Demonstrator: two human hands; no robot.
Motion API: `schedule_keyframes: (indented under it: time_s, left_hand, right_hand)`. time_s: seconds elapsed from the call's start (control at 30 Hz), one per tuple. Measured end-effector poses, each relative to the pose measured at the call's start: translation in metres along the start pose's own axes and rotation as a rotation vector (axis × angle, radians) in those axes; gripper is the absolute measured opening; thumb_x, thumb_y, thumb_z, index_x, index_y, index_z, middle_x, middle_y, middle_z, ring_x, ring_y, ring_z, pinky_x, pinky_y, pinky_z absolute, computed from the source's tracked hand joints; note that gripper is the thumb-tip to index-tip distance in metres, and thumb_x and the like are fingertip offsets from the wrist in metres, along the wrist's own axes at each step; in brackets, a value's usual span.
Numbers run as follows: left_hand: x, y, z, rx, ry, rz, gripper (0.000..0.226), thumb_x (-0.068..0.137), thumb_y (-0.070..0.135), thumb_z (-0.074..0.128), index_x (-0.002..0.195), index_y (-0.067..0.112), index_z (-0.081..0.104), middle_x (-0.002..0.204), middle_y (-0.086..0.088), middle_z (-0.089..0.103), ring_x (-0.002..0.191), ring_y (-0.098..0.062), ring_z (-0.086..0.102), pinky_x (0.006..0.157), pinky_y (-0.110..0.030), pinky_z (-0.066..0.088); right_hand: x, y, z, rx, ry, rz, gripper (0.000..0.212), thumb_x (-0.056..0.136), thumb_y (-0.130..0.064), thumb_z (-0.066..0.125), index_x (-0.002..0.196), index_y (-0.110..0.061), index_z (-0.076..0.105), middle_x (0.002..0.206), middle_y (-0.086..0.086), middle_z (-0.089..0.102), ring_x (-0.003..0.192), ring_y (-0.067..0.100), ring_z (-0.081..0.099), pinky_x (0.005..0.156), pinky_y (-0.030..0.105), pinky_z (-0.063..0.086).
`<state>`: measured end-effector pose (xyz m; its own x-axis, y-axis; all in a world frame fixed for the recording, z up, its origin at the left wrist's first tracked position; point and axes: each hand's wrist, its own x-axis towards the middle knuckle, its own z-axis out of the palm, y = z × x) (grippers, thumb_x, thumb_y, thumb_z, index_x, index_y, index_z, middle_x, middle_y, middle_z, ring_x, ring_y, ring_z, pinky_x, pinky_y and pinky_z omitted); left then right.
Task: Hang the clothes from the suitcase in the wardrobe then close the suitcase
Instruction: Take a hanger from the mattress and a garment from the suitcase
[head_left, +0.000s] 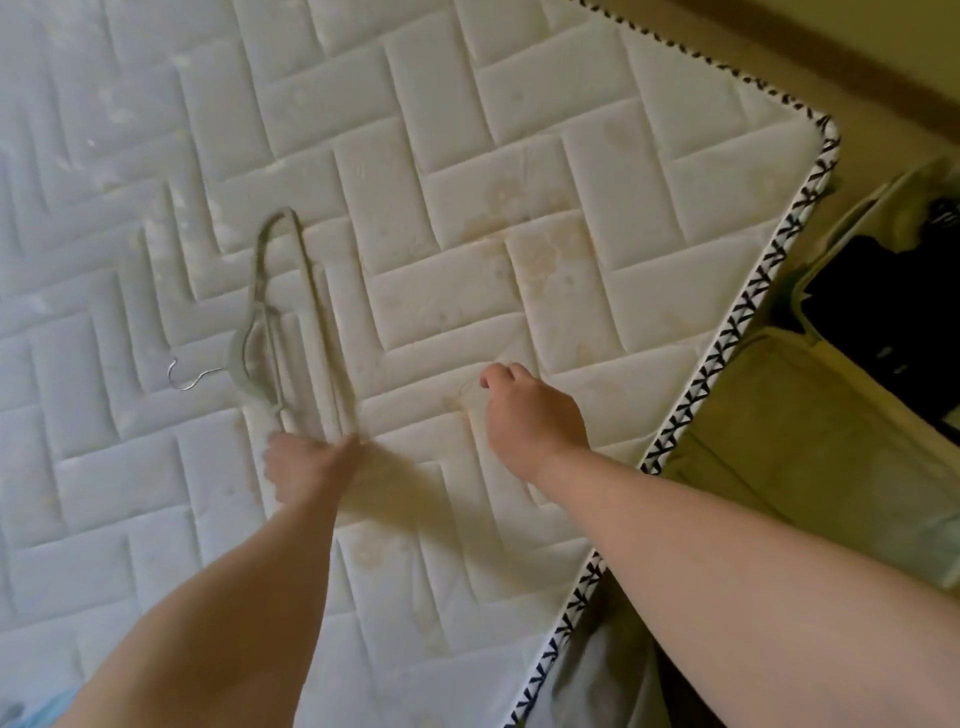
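A pale grey hanger with a metal hook lies flat on the white quilted mattress. My left hand is at its near end, and the fingers seem to curl round the bars there. My right hand hovers over the mattress to the right of the hanger, fingers loosely curled and holding nothing. An olive-green suitcase lies open on the floor past the mattress's right edge, with dark clothes inside. No wardrobe is in view.
The mattress's right edge has a black-and-white zigzag trim and runs diagonally between me and the suitcase. My grey trouser leg shows at the bottom. A brown floor strip lies at the top right.
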<state>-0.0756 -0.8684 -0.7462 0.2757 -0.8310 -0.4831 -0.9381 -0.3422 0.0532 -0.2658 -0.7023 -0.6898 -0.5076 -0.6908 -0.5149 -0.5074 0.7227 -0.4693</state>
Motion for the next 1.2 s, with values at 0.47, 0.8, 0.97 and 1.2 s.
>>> schedule_keyframes:
  time_s: [0.47, 0.8, 0.97, 1.2]
  left_hand:
    - [-0.300, 0.247, 0.179, 0.083, -0.308, 1.216, 0.095, 0.074, 0.035, 0.075, 0.151, 0.021, 0.021, 0.136, -0.004, 0.045, 0.124, -0.025, 0.044, 0.105, -0.042, 0.043]
    - [-0.329, 0.400, 0.303, 0.366, -0.042, 1.744, 0.090, 0.076, 0.051, 0.056, 0.152, 0.026, 0.016, 0.145, -0.002, 0.043, 0.137, -0.025, 0.019, 0.112, -0.045, 0.004]
    - [-0.315, 0.398, 0.324, 0.316, 0.058, 1.777, 0.090, 0.075, 0.045, 0.065, 0.151, 0.019, 0.023, 0.138, -0.006, 0.050, 0.135, -0.028, 0.020, 0.114, -0.050, 0.005]
    - [-0.311, 0.399, 0.336, 0.331, 0.208, 1.797, 0.094, 0.071, 0.049, 0.066, 0.150, 0.014, 0.028, 0.125, -0.006, 0.055, 0.129, -0.032, 0.028, 0.110, -0.057, 0.019]
  right_hand:
    - [-0.039, 0.271, -0.123, 0.294, 0.594, 0.821, 0.016, 0.098, -0.020, 0.047, 0.111, -0.022, 0.054, 0.113, 0.000, 0.057, 0.094, 0.021, 0.060, 0.075, 0.036, 0.055]
    - [0.016, 0.477, -0.094, 0.231, 0.334, 1.081, 0.024, 0.092, -0.010, 0.052, 0.114, -0.004, 0.061, 0.119, 0.015, 0.059, 0.109, 0.034, 0.058, 0.083, 0.038, 0.049]
    - [0.089, 0.535, -0.060, 0.264, 0.235, 1.078, 0.027, 0.092, -0.012, 0.050, 0.114, -0.005, 0.064, 0.122, 0.016, 0.059, 0.110, 0.034, 0.057, 0.086, 0.038, 0.050]
    - [0.139, 0.613, -0.025, 0.266, 0.123, 1.122, 0.050, 0.099, -0.033, 0.037, 0.146, -0.014, 0.036, 0.147, 0.014, 0.034, 0.133, 0.035, 0.035, 0.106, 0.048, 0.034]
